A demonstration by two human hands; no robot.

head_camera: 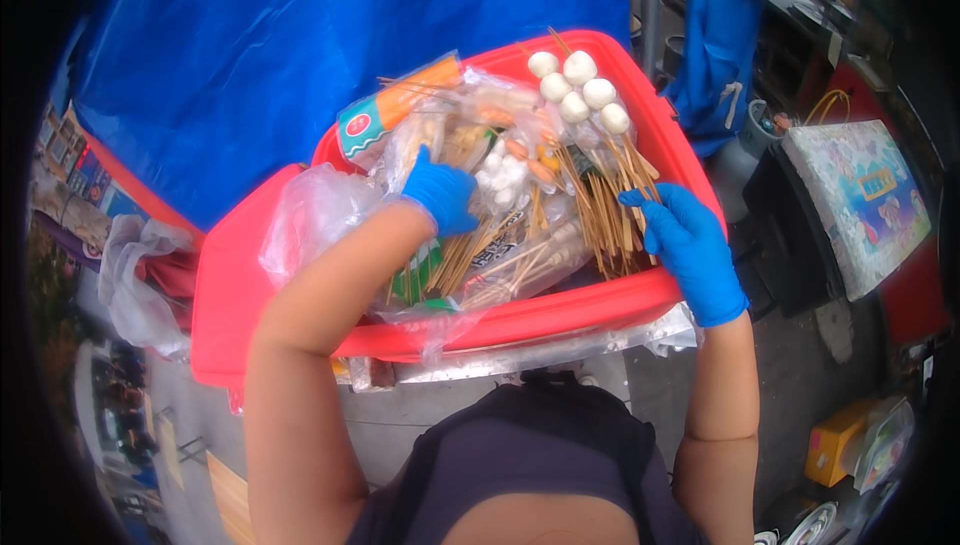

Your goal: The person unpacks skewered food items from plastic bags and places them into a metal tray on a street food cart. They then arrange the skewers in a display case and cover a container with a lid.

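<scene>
My left hand [441, 192], in a blue glove, rests among plastic bags over the left part of a red plastic bin [525, 327]; whether its fingers hold anything is hidden. Inside the bin are many bundled wooden skewers [607, 222], some with food in clear bags. My gloved right hand [679, 233] pinches the stick ends of skewers at the bin's right side. White balls [598, 93] are threaded on two skewers, raised above the back right of the bin, their sticks running down towards my right fingers. An orange and teal package [397, 106] lies at the back left.
A blue tarp [360, 12] hangs behind the bin. The red lid [232, 275] juts out at the left, beside a plastic-covered bundle [150, 275]. To the right stand a foam box with a printed picture [862, 200], a gas cylinder [731, 177] and a yellow box [836, 444].
</scene>
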